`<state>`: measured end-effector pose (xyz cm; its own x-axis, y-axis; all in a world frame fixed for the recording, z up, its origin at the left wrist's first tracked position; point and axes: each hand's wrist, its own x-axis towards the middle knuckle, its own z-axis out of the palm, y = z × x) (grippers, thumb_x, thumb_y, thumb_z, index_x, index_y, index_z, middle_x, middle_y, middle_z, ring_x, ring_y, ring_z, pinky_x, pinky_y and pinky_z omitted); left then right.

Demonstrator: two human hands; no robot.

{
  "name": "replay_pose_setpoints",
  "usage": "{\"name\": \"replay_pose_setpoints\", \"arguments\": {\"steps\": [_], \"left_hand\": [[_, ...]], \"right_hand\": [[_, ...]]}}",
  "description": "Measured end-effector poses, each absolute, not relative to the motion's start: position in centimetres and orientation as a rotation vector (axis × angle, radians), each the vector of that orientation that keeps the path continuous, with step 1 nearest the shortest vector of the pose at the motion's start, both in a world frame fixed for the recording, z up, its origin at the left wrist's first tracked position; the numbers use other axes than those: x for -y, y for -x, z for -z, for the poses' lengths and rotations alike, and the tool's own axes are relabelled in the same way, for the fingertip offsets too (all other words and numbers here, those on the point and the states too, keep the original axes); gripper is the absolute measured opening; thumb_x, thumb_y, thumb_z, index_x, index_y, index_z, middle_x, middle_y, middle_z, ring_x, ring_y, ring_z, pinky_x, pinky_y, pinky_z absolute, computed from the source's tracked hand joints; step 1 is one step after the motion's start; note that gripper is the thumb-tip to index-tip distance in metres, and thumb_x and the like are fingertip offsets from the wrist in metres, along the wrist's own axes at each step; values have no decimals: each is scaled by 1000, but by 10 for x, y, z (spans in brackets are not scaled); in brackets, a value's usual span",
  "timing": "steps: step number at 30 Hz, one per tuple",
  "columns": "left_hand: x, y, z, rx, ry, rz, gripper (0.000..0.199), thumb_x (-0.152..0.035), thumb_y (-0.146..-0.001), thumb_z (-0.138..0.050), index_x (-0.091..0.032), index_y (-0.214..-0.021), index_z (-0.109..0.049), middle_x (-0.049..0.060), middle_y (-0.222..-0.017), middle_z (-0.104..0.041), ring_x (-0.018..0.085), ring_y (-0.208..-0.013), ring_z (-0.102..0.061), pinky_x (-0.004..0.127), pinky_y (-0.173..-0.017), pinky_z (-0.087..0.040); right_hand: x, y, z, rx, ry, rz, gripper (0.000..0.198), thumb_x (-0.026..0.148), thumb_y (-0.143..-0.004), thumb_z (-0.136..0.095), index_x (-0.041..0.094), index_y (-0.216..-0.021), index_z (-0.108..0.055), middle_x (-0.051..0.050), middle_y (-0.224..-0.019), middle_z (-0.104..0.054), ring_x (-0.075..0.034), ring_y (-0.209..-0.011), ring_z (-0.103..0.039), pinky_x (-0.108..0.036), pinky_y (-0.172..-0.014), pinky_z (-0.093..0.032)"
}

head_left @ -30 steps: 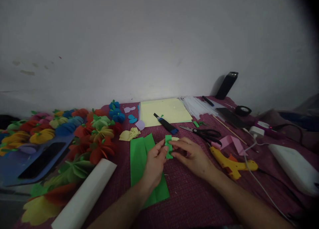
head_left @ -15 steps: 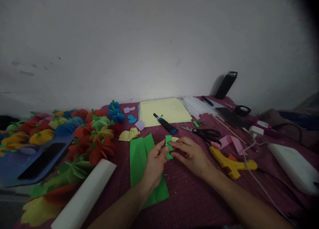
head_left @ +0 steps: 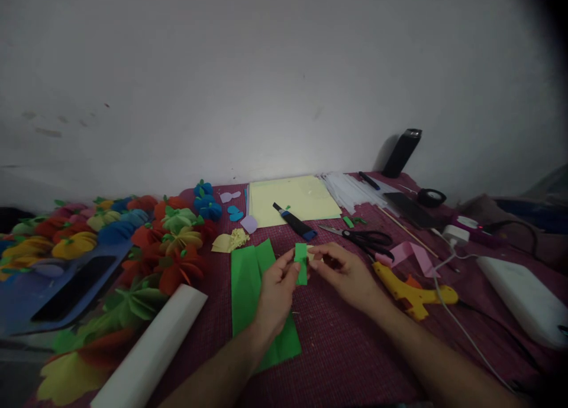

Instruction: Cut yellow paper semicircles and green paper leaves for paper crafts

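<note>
A small folded strip of green paper (head_left: 301, 262) is pinched between my left hand (head_left: 274, 294) and my right hand (head_left: 346, 273), a little above the maroon woven mat (head_left: 337, 349). My left thumb and fingers grip its left edge; my right fingertips grip its right edge. Under my left hand lies a larger creased green paper sheet (head_left: 248, 290). A scrap of pale yellow paper peeks out just behind the strip.
Black scissors (head_left: 366, 240) and a yellow glue gun (head_left: 410, 290) lie right of my hands. A utility knife (head_left: 295, 221) rests on a yellow sheet (head_left: 293, 198). Several coloured paper flowers (head_left: 168, 242) crowd the left, with a white roll (head_left: 151, 352) in front.
My right fingers have lifted and drawn back slightly from over the green strip, which now stands straighter. The left hand has barely moved.
</note>
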<state>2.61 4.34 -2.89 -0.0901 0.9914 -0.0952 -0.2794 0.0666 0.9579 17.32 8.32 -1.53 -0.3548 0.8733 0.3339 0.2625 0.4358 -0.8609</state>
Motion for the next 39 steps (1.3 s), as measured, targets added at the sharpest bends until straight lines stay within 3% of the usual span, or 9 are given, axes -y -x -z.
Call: {"name": "replay_pose_setpoints", "arguments": {"steps": [7,13,22,26,28,34,39], "left_hand": [[-42,-28,32,-1056,-963,-1348,44,-31,-78,-59,-18,-120,-54,9,-102,-67,19,-87,-62,32,-80,-47],[-40,-28,34,-1062,-1108,-1335,41,-28,-81,-56,-20,-121,-53,8,-110,-64,19,-96,-60,33,-87,-44],[-39,-29,33,-1028,-1062,-1315,44,-28,-80,-57,-20,-123,-52,8,-108,-65,19,-91,-62,34,-86,-46],[-39,-30,31,-1047,-1027,-1313,42,-28,-78,-59,-20,-119,-55,8,-107,-66,20,-91,-62,35,-86,-45],[-39,-30,30,-1047,-1004,-1311,42,-28,-78,-60,-20,-119,-56,8,-105,-67,20,-89,-63,35,-85,-46],[-41,-29,32,-1042,-998,-1326,42,-30,-79,-58,-18,-119,-55,9,-106,-66,20,-91,-62,33,-82,-46],[-40,-29,33,-1017,-1003,-1334,41,-28,-80,-58,-18,-120,-55,9,-108,-65,20,-94,-61,32,-84,-45]], "right_hand": [[-88,-170,14,1641,949,-1402,20,36,-80,-56,19,-81,-66,1,-70,-62,-13,-66,-57,-27,-66,-46],[-87,-171,16,1596,907,-1483,16,33,-72,-65,18,-73,-67,2,-74,-61,-12,-71,-55,-26,-71,-42],[-89,-174,16,1538,1012,-1562,25,40,-73,-62,15,-68,-65,2,-61,-58,-8,-51,-44,-21,-48,-32],[-89,-173,16,1555,1031,-1553,27,38,-78,-57,15,-68,-65,1,-59,-59,-7,-46,-41,-22,-45,-28],[-89,-172,15,1545,1019,-1534,22,36,-78,-58,16,-73,-65,1,-62,-59,-9,-49,-45,-22,-46,-32],[-88,-173,13,1680,916,-1109,7,25,-75,-61,21,-78,-64,0,-74,-59,-14,-68,-57,-28,-65,-46],[-86,-175,15,1741,977,-951,14,22,-75,-60,21,-88,-63,0,-75,-55,-13,-67,-54,-26,-60,-45]]}}
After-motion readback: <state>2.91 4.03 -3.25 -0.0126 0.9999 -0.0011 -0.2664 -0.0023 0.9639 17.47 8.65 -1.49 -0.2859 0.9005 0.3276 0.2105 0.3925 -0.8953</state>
